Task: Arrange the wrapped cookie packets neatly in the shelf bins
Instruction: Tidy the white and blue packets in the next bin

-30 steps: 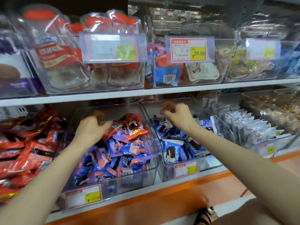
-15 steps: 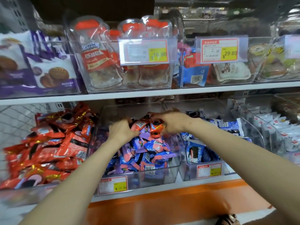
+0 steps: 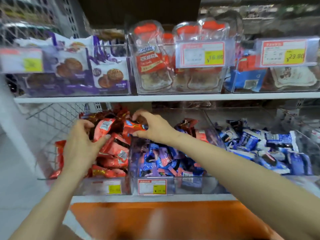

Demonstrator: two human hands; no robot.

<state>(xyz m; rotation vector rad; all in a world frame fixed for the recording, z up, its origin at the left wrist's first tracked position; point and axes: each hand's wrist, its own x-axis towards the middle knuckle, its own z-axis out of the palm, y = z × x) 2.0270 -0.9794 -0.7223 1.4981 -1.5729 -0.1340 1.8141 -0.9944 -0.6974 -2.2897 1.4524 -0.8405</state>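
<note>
In the head view, the wrapped cookie packets are small foil pillows. I judge them light and soft, with a slippery skin and a brittle cookie inside, so it is better to take them by the long edges or the crimped ends, without squeezing the middle. The left grip [image 3: 81,146] reaches from below, palm turned inward, and its thumb and fingers are curled round a pale red packet [image 3: 103,127] on top of the heap in the red bin [image 3: 103,187]. The right grip [image 3: 154,127] crosses over the blue and purple bin [image 3: 173,185] with a bent wrist. It pinches a bright red packet [image 3: 134,127] between thumb and fingertips, just above the wall between the two bins. Both arms are stretched forward under the upper shelf [image 3: 173,97]. The picture is somewhat blurred.
</note>
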